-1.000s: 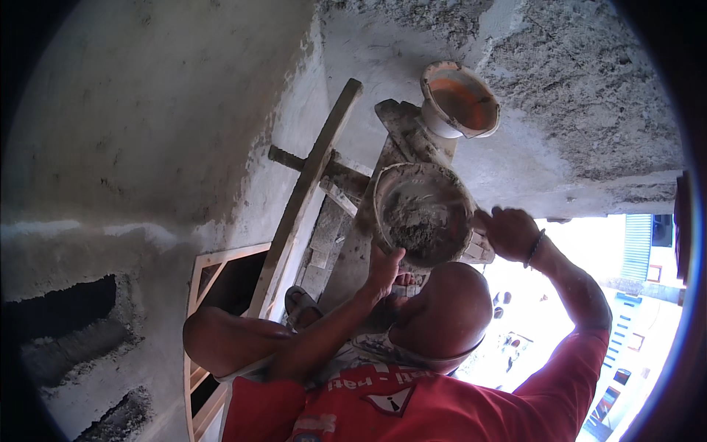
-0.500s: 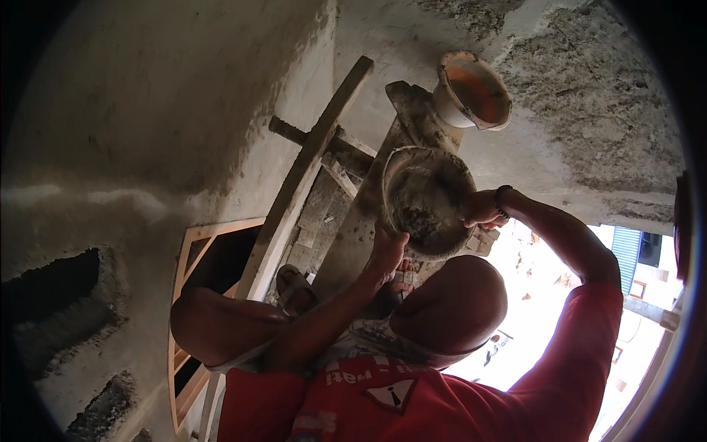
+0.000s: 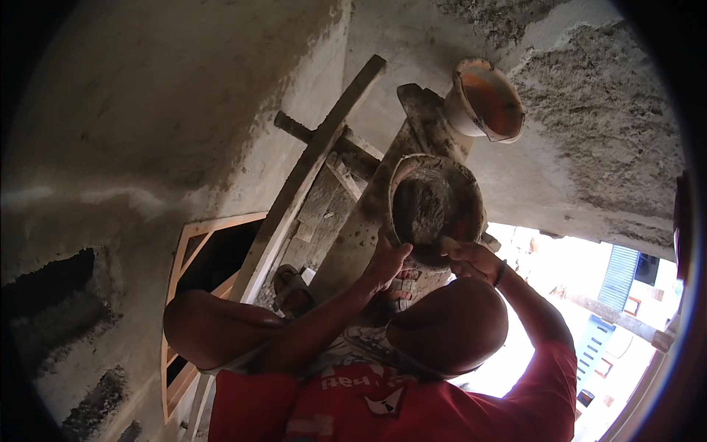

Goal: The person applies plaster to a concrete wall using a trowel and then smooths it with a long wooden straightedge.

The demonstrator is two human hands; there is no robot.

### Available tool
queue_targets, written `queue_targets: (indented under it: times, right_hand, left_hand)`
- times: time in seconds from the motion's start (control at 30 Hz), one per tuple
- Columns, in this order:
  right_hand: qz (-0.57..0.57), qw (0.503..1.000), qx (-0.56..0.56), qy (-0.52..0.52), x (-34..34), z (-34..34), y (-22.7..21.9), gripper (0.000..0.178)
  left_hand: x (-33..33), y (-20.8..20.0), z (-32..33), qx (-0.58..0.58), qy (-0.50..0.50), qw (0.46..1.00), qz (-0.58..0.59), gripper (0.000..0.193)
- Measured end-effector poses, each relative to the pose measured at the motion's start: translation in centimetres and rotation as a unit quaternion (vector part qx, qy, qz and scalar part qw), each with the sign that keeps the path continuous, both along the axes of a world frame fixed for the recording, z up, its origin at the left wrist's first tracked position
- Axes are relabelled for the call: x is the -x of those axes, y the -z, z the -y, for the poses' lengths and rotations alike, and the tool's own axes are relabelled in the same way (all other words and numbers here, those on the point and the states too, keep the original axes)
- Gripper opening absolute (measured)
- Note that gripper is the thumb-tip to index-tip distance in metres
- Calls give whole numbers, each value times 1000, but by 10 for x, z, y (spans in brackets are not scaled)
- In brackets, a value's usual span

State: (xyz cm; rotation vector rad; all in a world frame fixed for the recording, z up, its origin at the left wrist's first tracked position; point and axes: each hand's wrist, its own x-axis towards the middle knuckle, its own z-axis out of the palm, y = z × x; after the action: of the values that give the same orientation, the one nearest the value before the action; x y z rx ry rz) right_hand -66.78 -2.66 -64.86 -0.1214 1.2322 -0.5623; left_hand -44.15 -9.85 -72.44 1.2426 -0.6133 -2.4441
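Note:
A round, mortar-crusted bucket [image 3: 475, 193] tilts toward me above a plank, with grey wet mortar [image 3: 423, 205] inside. My left hand [image 3: 387, 263] grips its near left rim, thumb on top and fingers around the outer side. At the near right rim, my right hand [image 3: 475, 260] is closed around a tan handle [image 3: 447, 245], which looks like a trowel's. The tool's blade cannot be made out against the dark mortar. A dark bracelet circles my right wrist.
A second pale bucket [image 3: 460, 110], orange-stained inside, stands at the plank's far end. The dirty plank [image 3: 346, 228] runs beneath my feet. Left of it lean crossed timbers [image 3: 317, 158] and a wooden frame [image 3: 177, 258]. Rough plaster walls surround me; a bright drop-off opens at right.
My right hand has moved left and nearer to me along the rim, its elbow drawn in. A tan handle now shows in it, and the mortar appears heaped higher. My left hand keeps its hold.

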Motion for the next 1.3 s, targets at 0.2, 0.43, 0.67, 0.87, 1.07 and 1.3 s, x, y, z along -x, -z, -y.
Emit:
queue_targets:
  times: [0.2, 0.43, 0.67, 0.87, 1.07, 1.3]
  right_hand:
    - [-279, 940, -17, -197, 18, 0, -66, 28]
    - [-582, 579, 142, -553, 12, 12, -38, 34]
    - [-553, 528, 222, -606, -6, 19, -47, 39]
    - [-464, 513, 216, -689, 15, 30, -64, 37]
    - [-460, 554, 248, -649, 11, 25, -34, 31]
    - [-534, 518, 233, -627, -6, 77, -131, 29]
  left_hand:
    - [2, -2, 2, -15, 3, 1000, 12, 68]
    - [9, -8, -1, 6, -10, 1000, 26, 66]
    - [4, -9, 1, -7, -14, 999, 45, 66]
    - [5, -7, -4, -7, -11, 1000, 18, 68]
    - [9, 6, -6, -4, -17, 999, 31, 66]
    - [3, -15, 3, -31, -17, 999, 27, 60]
